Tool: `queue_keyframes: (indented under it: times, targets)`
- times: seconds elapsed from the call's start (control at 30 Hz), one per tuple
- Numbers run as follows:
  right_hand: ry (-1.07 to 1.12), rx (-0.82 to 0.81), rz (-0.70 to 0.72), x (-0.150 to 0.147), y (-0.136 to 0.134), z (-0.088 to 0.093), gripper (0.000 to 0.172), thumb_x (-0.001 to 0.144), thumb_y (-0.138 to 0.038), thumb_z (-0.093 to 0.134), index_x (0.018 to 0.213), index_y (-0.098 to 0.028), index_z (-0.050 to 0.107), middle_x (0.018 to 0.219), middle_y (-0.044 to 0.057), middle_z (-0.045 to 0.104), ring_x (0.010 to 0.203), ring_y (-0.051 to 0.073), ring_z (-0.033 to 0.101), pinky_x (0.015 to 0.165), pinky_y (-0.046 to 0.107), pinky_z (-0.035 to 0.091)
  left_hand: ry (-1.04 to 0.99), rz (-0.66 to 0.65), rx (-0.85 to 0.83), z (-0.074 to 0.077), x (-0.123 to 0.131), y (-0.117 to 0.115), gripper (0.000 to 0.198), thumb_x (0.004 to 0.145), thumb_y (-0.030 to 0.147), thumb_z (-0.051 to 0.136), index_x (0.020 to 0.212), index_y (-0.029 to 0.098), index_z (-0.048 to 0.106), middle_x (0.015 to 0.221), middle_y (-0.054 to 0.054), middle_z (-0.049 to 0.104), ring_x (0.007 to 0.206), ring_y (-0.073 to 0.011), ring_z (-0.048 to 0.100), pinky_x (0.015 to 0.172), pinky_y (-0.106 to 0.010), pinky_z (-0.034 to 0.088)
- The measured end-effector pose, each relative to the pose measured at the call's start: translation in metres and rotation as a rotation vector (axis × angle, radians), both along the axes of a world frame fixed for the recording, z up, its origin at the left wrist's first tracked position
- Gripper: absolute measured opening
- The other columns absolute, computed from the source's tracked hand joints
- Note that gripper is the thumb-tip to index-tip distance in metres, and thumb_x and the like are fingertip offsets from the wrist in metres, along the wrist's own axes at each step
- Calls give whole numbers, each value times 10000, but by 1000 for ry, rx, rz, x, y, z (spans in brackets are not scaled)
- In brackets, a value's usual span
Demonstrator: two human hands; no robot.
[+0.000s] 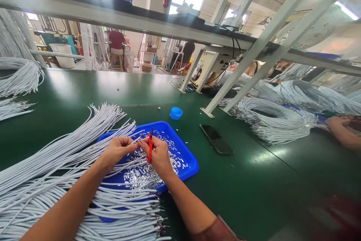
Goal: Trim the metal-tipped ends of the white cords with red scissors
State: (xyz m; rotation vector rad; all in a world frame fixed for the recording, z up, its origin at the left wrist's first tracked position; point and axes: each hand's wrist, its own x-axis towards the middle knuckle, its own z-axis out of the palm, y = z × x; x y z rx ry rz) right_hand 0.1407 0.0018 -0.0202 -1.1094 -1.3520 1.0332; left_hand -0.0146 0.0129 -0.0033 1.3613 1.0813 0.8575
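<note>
My left hand (pixel 117 151) pinches the end of a white cable (pixel 134 141) over a blue tray (pixel 188 164). My right hand (pixel 158 154) is closed on a small red-handled tool (pixel 150 150) held upright, its dark tip pointing up next to the cable end. The two hands nearly touch. The tray holds a heap of small silvery cut scraps (pixel 146 171). A big fan of white cables (pixel 62 165) spreads from the left across the green table (pixel 254 181) and over the tray's near edge.
A black phone (pixel 216 139) lies right of the tray, a blue cap (pixel 176 112) behind it. More cable bundles (pixel 270 118) lie at right, where another person's hand (pixel 338 123) rests. White frame legs (pixel 225 87) stand on the table. People sit far back.
</note>
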Motion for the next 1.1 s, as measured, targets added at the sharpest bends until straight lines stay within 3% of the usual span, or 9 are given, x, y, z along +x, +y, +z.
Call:
queue_keyframes:
  times: [0.13,0.27,0.4,0.47,0.6,0.77,0.83,0.93,1.1]
  targets:
    - [82,-46,12,1,-2,-6,226,714,-386,644,695,-161,646,562,-35,523,501,91,431,491,220,341,12,13,-4,-1,0,0,322,673,434,670,594,140,564,531,56,454,520,-77,340,517,-212,246]
    - [130,-13,-55,-7,-6,0,233,645,-376,712,631,-173,598,559,-45,491,517,87,408,496,216,327,-16,-37,30,5,-3,1,275,655,373,706,582,143,574,534,51,487,532,-78,386,526,-206,283]
    - [572,-312,147,-11,-2,7,406,612,-537,680,550,-195,469,459,-74,351,456,91,372,431,219,296,-43,-176,84,11,-5,2,194,630,298,740,605,137,635,598,14,578,600,-104,488,589,-222,363]
    - [679,-352,144,-4,2,8,436,603,-566,673,546,-198,446,452,-79,338,445,91,377,423,216,286,-36,-174,39,10,-5,2,177,638,301,738,671,140,672,634,7,602,613,-102,501,598,-219,378]
    - [318,-155,-25,23,3,8,422,704,-530,610,514,-177,479,442,-62,380,423,74,337,432,220,246,-117,-67,-78,6,-1,1,255,676,330,711,889,195,677,705,21,614,567,-69,472,533,-189,371]
    - [-297,53,13,43,-5,10,257,725,-439,625,754,-184,613,671,-23,537,611,113,451,555,222,324,-138,49,-44,6,4,-2,219,587,266,778,760,158,698,738,-6,647,629,-79,520,600,-192,416]
    - [-469,113,25,43,-7,10,218,753,-404,598,750,-186,602,714,-13,553,657,125,464,584,226,329,-136,85,-27,6,4,-3,233,590,288,774,762,148,703,680,-5,636,585,-75,505,550,-189,398]
    - [-626,103,19,40,-8,7,294,775,-393,553,579,-178,520,582,-29,491,558,107,405,519,224,273,-157,118,-49,8,4,-3,250,638,361,730,748,140,689,601,8,595,483,-56,433,435,-177,299]
    - [-664,75,51,36,-9,3,360,745,-367,559,471,-173,427,488,-48,406,491,88,345,469,228,187,-156,129,-30,10,4,-3,281,652,395,709,747,131,681,576,10,578,438,-42,360,412,-182,221]
